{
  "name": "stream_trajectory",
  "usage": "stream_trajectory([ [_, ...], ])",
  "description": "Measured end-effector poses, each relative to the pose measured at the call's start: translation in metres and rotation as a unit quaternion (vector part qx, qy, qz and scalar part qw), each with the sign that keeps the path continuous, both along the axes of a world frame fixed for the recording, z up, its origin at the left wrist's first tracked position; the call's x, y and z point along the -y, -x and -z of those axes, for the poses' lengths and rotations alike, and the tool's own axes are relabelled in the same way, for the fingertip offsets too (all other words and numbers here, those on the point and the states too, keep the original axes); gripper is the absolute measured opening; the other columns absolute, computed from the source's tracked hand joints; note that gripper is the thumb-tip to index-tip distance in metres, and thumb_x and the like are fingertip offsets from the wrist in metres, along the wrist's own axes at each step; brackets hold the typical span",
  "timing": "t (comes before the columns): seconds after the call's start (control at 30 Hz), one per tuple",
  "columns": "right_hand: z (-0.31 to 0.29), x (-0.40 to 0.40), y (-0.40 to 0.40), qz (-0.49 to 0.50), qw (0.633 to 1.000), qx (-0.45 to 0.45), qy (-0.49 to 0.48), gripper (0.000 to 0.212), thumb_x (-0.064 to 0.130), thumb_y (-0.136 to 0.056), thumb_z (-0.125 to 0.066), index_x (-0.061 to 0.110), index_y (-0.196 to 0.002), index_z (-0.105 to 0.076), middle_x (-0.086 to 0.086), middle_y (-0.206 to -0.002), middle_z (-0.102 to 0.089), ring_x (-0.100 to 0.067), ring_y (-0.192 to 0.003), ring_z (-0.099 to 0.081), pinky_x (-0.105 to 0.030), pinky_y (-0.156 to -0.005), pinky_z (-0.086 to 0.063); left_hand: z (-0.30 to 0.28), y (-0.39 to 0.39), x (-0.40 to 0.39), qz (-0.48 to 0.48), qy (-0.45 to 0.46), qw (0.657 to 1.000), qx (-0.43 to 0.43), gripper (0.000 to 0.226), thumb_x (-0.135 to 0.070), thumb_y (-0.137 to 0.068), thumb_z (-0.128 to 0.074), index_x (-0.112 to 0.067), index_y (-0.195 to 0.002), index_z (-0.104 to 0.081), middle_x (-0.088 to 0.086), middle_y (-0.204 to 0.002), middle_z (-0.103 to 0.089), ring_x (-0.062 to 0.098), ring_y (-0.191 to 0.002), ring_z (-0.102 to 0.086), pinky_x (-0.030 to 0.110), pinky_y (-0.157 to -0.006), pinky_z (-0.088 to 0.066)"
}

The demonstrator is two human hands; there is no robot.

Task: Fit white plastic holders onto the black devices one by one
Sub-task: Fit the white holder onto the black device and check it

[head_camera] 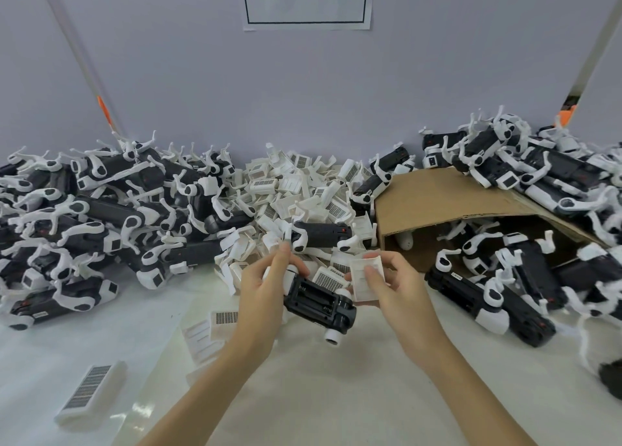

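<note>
At your twelve o'clock a paper sign [308, 1] with dark characters hangs on the grey wall [202, 85]. At two o'clock lies a bent cardboard sheet [447, 196]. The white tabletop [336, 395] spreads below you.

- I get one view only, a wide-angle camera worn on the person's head (straight lines bow toward the edges).
- It faces forward and down, close over the bench [336, 395].
- The back wall [303, 92] fills my upper frame.
</note>
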State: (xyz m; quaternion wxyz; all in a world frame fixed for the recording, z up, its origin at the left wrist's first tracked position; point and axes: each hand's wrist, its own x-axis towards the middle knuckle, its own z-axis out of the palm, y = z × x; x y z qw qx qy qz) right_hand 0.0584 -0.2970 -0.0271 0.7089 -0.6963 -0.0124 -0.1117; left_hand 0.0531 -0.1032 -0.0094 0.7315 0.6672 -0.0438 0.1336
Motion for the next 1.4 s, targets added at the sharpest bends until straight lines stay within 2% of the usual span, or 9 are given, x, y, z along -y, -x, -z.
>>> stream_trajectory([
  [0.3, 0.002, -0.007, 0.006, -0.011, 0.99, 0.108, 0.087, 0.027, 0.011, -0.108, -0.052, 0.031, -0.121, -0.065, 0.007, -0.1, -0.073, -0.013, -0.075, -0.072, -0.024, -0.065, -0.055, 0.004, 0.005, 0.008, 0.029, -0.035, 0.999, -0.006, 0.063, -0.062, -0.101, -0.047, -0.009, -0.075, -0.07, 0.006, -0.079, -0.068, 0.017, -0.081, -0.062, 0.04, -0.088, -0.045],
  [0.4, 0.001, -0.009, 0.008, -0.06, 0.978, 0.133, 0.147, 0.032, 0.035, -0.111, -0.049, 0.046, -0.14, -0.058, 0.023, -0.133, -0.062, -0.003, -0.118, -0.063, -0.025, -0.096, -0.05, 0.007, 0.003, 0.007, 0.033, -0.027, 0.999, -0.029, 0.069, -0.068, -0.103, -0.045, -0.009, -0.077, -0.07, 0.005, -0.082, -0.069, 0.015, -0.082, -0.063, 0.032, -0.084, -0.046],
  [0.47, 0.002, -0.011, 0.011, -0.097, 0.969, 0.13, 0.185, 0.04, 0.044, -0.11, -0.04, 0.055, -0.147, -0.049, 0.015, -0.133, -0.059, -0.004, -0.128, -0.054, -0.019, -0.103, -0.04, 0.007, 0.002, 0.006, 0.03, -0.032, 0.998, -0.053, 0.069, -0.072, -0.102, -0.041, -0.014, -0.079, -0.072, 0.002, -0.087, -0.07, 0.015, -0.084, -0.063, 0.027, -0.078, -0.049],
  [0.63, 0.005, -0.021, 0.02, -0.09, 0.934, 0.203, 0.281, 0.065, 0.018, -0.108, -0.054, 0.048, -0.159, -0.029, 0.011, -0.128, -0.055, -0.013, -0.12, -0.056, -0.024, -0.103, -0.042, 0.005, 0.0, 0.004, 0.015, -0.043, 0.993, -0.11, 0.063, -0.08, -0.096, -0.038, -0.028, -0.078, -0.07, -0.007, -0.085, -0.068, 0.008, -0.075, -0.059, 0.017, -0.053, -0.044],
  [0.87, 0.009, -0.026, 0.024, -0.068, 0.886, 0.237, 0.393, 0.052, 0.033, -0.094, -0.071, 0.044, -0.137, -0.044, 0.032, -0.132, -0.048, 0.008, -0.126, -0.045, -0.032, -0.102, -0.042, 0.008, -0.004, 0.001, 0.03, 0.0, 0.993, -0.11, 0.051, -0.075, -0.1, -0.046, -0.03, -0.084, -0.061, 0.004, -0.092, -0.062, 0.024, -0.089, -0.057, 0.041, -0.08, -0.044],
  [1.03, 0.016, -0.025, 0.015, -0.031, 0.862, 0.237, 0.446, 0.063, 0.021, -0.094, -0.076, 0.039, -0.143, -0.041, 0.024, -0.138, -0.051, 0.002, -0.129, -0.046, -0.02, -0.105, -0.032, 0.005, -0.005, -0.001, 0.05, -0.011, 0.993, -0.105, 0.044, -0.076, -0.099, -0.046, -0.036, -0.095, -0.063, -0.009, -0.101, -0.07, 0.01, -0.087, -0.068, 0.023, -0.065, -0.053],
  [1.13, 0.016, -0.018, 0.011, -0.04, 0.876, 0.223, 0.425, 0.062, 0.019, -0.096, -0.075, 0.04, -0.144, -0.042, 0.029, -0.14, -0.05, 0.007, -0.134, -0.043, -0.009, -0.108, -0.024, 0.003, -0.005, -0.003, 0.076, -0.083, 0.991, -0.069, 0.038, -0.075, -0.096, -0.047, -0.045, -0.114, -0.061, -0.008, -0.104, -0.072, 0.014, -0.088, -0.069, 0.028, -0.073, -0.054],
  [1.27, 0.017, -0.016, 0.01, -0.051, 0.879, 0.223, 0.419, 0.063, 0.02, -0.095, -0.076, 0.043, -0.143, -0.041, 0.032, -0.14, -0.048, 0.007, -0.133, -0.043, -0.015, -0.111, -0.031, 0.002, -0.003, -0.002, 0.078, -0.107, 0.99, -0.049, 0.043, -0.076, -0.092, -0.046, -0.041, -0.11, -0.062, -0.007, -0.09, -0.068, 0.001, -0.068, -0.059, 0.017, -0.063, -0.048],
  [1.4, 0.017, -0.019, 0.01, -0.041, 0.878, 0.23, 0.419, 0.065, 0.015, -0.095, -0.075, 0.043, -0.143, -0.042, 0.033, -0.14, -0.047, 0.012, -0.131, -0.042, -0.013, -0.11, -0.032, 0.003, -0.003, 0.001, 0.075, -0.104, 0.991, -0.025, 0.043, -0.071, -0.095, -0.046, -0.035, -0.11, -0.062, 0.003, -0.096, -0.067, 0.01, -0.063, -0.054, 0.028, -0.059, -0.048],
])
